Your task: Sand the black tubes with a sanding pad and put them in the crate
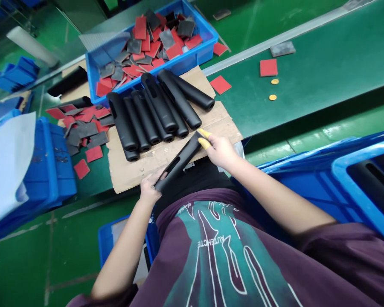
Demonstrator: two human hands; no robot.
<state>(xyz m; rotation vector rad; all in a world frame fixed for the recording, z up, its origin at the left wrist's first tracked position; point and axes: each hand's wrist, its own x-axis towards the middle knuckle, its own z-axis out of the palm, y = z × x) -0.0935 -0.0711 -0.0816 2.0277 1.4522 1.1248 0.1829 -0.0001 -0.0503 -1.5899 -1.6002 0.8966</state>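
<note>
A slotted black tube (180, 163) is held at a slant over the front edge of the cardboard. My left hand (151, 186) is closed around its lower end, near the long slot. At the upper end, my right hand (222, 151) grips the tube between fingertips that wear yellow finger cots (205, 143). Whether a small piece also sits between those fingertips is too small to make out. Just beyond, several similar black tubes (150, 113) lie side by side on the cardboard sheet (128, 175), some stacked on others.
A blue bin (208, 53) of red and grey abrasive-looking pads stands behind the tubes. Loose pads (88, 134) are heaped at left, beside a blue crate (62, 170) with white sheets. Two yellow finger cots (272, 97) lie on the green bench (323, 64). Another crate (342, 168) holds tubes at right.
</note>
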